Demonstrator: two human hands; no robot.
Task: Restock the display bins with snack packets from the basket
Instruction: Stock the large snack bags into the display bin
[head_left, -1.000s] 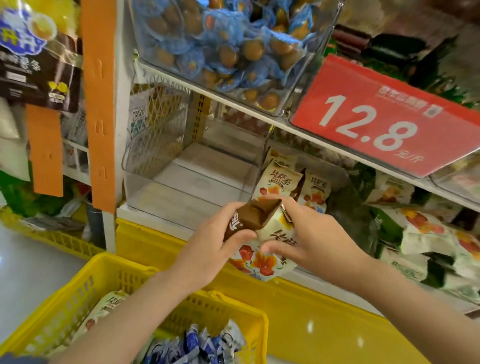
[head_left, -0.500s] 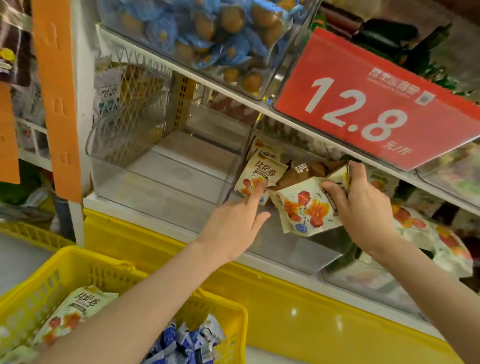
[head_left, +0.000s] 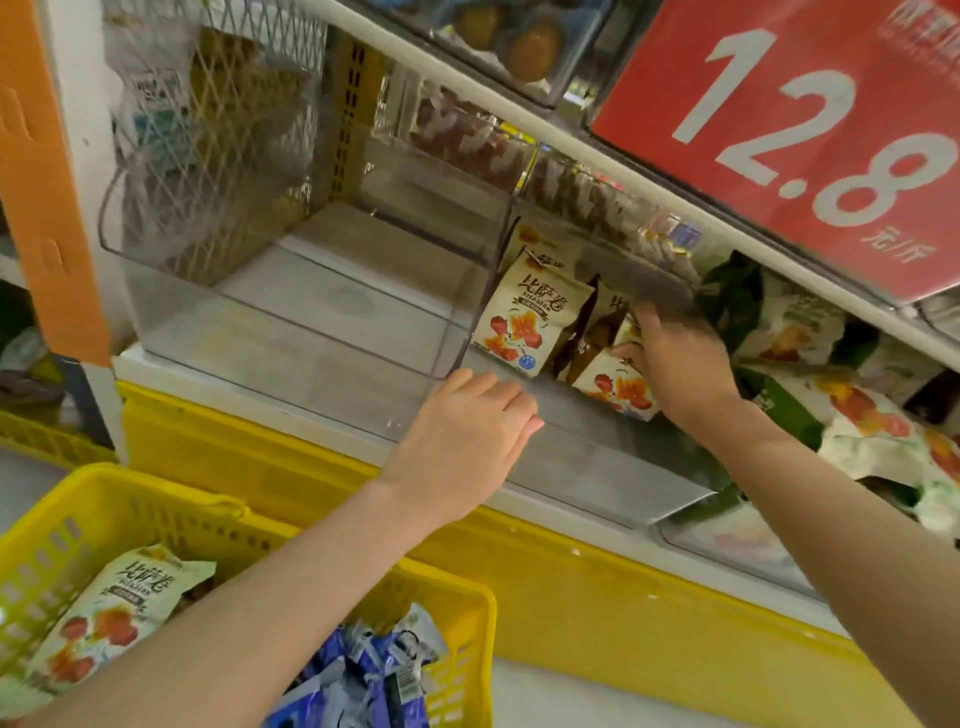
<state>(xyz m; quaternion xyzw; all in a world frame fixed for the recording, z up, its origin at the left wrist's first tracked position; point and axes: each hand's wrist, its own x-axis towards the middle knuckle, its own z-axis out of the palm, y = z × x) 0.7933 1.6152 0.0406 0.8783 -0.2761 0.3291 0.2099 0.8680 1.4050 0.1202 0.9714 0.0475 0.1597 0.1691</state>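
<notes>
A clear display bin (head_left: 597, 457) on the lower shelf holds cream snack packets with red print (head_left: 530, 317) and a brown packet (head_left: 592, 338). My right hand (head_left: 685, 364) reaches into this bin and pinches the top of another cream packet (head_left: 618, 392) that lies against the others. My left hand (head_left: 462, 431) rests on the bin's front rim, fingers laid flat, holding nothing. At the lower left, under my left forearm, is the yellow basket (head_left: 156, 493), with one cream packet (head_left: 119, 608) and several blue packets (head_left: 363, 675) in it.
Left of the stocked bin stands a clear bin (head_left: 291, 332) with nothing in it. A red 12.8 price sign (head_left: 805, 130) hangs over the right. Green and white packets (head_left: 857, 415) fill the bin to the right. A yellow ledge (head_left: 571, 597) runs below the shelf.
My right hand has carried the brown and cream packets from in front of the shelf down into the bin. My left hand let go of them and dropped to the bin's front rim.
</notes>
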